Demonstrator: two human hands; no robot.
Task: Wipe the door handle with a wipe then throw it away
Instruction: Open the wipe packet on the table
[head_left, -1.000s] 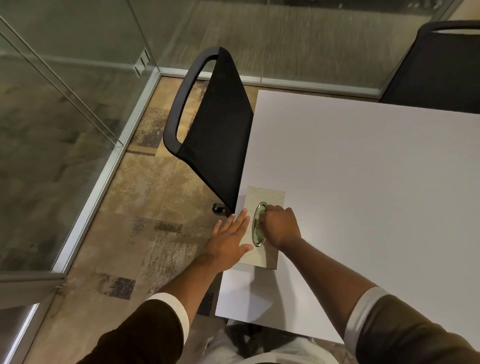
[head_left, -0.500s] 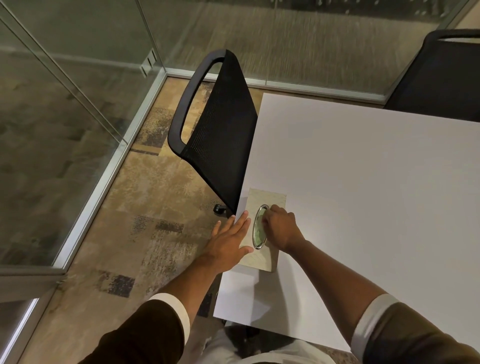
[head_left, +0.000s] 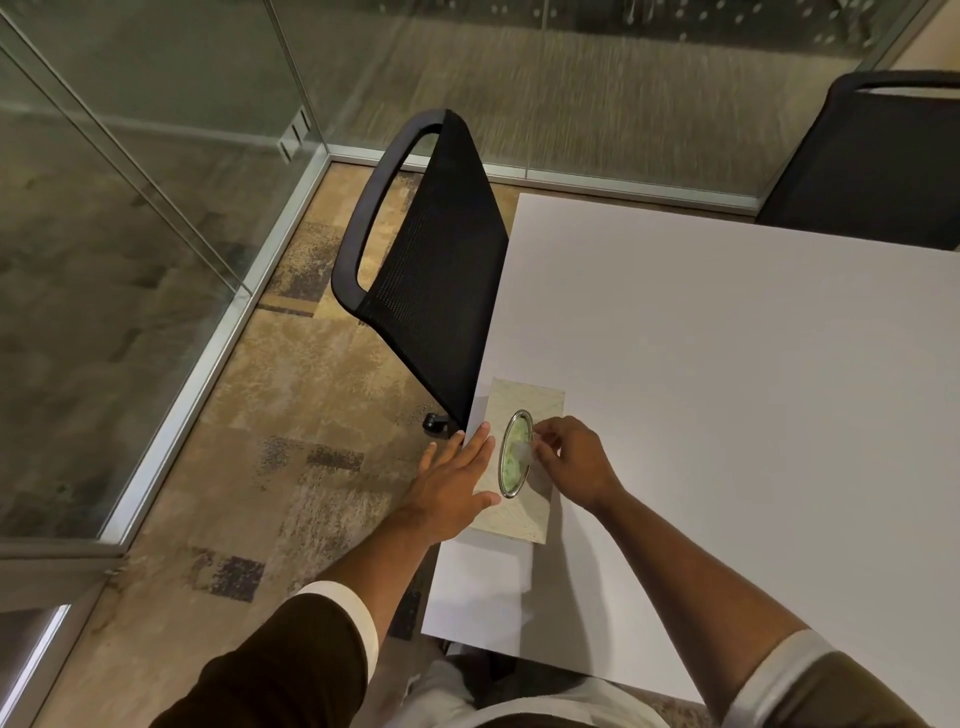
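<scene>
Glass walls (head_left: 130, 249) run along the nine o'clock side, patterned carpet (head_left: 322, 415) below them, and a black mesh chair (head_left: 431, 270) sits tucked at the table's left edge. Now the action: left hand (head_left: 457, 488) lies flat and open, fingers spread, pinning the near-left part of a pale box (head_left: 524, 457) that rests on the white table (head_left: 727, 389) right at its left edge. In the box top there's an oval, metal-rimmed opening (head_left: 516, 453) showing something greenish inside. At three o'clock of that opening, right hand (head_left: 571, 460) is pinched shut, fingertips (head_left: 540, 449) closed on a thin, translucent wipe (head_left: 522, 453) just coming up through the oval. That wipe looks featherlight, limp and probably damp, so it should tear or bunch if yanked; best taken by a corner close to the opening and drawn straight up while the other hand keeps the box from lifting with it. The box itself seems light enough to slide. No brand, label or lettering can be read on the box from here, only a faint marbled pattern. Farther out at one o'clock, a second dark chair (head_left: 872, 156) stands at the table's far corner. No door handle in sight, no bin either, so the wiping itself is not yet begun.
</scene>
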